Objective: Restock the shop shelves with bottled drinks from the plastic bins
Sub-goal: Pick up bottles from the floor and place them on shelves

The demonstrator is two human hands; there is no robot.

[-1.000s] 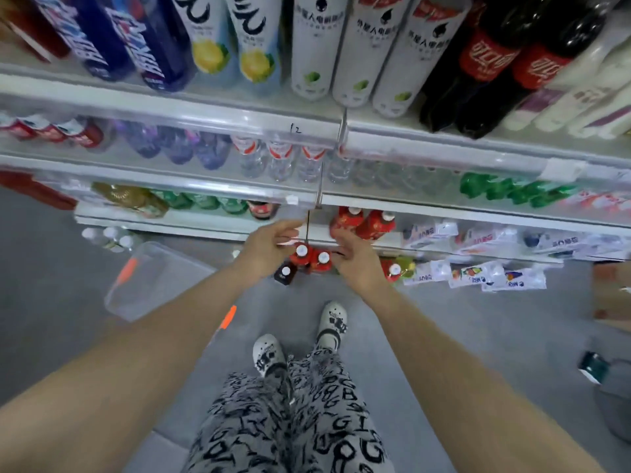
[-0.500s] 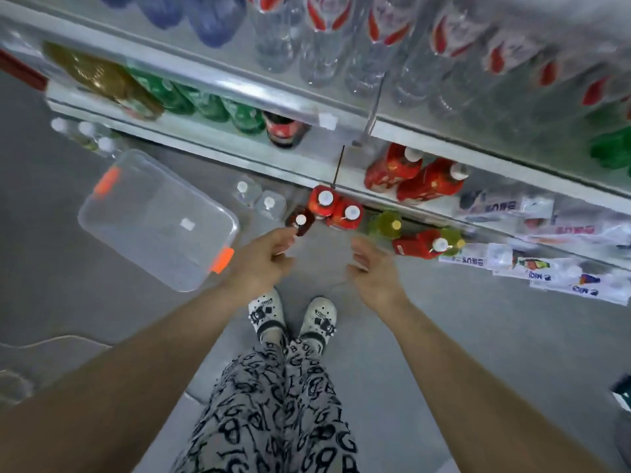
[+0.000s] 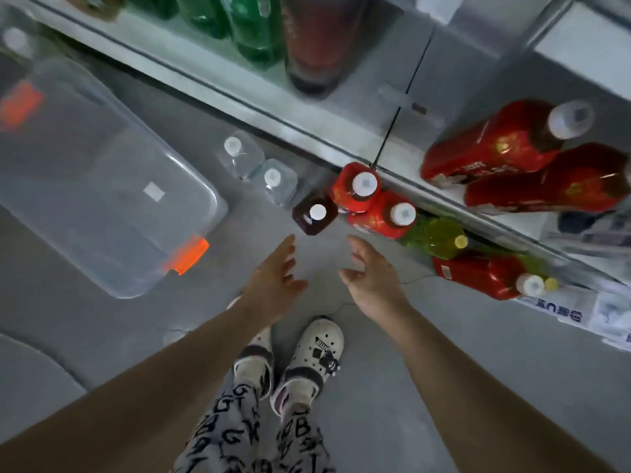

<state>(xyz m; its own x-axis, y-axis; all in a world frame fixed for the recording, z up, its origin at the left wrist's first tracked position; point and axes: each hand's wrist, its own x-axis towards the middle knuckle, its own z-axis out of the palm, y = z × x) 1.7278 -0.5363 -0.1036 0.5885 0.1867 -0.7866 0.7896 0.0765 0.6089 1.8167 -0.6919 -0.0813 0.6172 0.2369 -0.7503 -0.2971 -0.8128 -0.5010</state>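
Note:
Both hands reach down over the grey floor, holding nothing. My left hand has straight fingers and hovers just below a dark bottle with a white cap. My right hand is relaxed, a little below two upright red-labelled bottles that stand on the floor at the shelf's edge. Beside these sits a yellow-green bottle, and another red bottle lies on its side. Two more red bottles lie on the bottom shelf.
A clear plastic bin with orange latches lies on the floor at the left. Two clear water bottles stand between it and the shelf. Green bottles fill the shelf above. My feet in white clogs are below my hands.
My view has tipped further down and nearer the floor. Both hands have left the red bottles, drawn back, and now hover open above the floor bottles.

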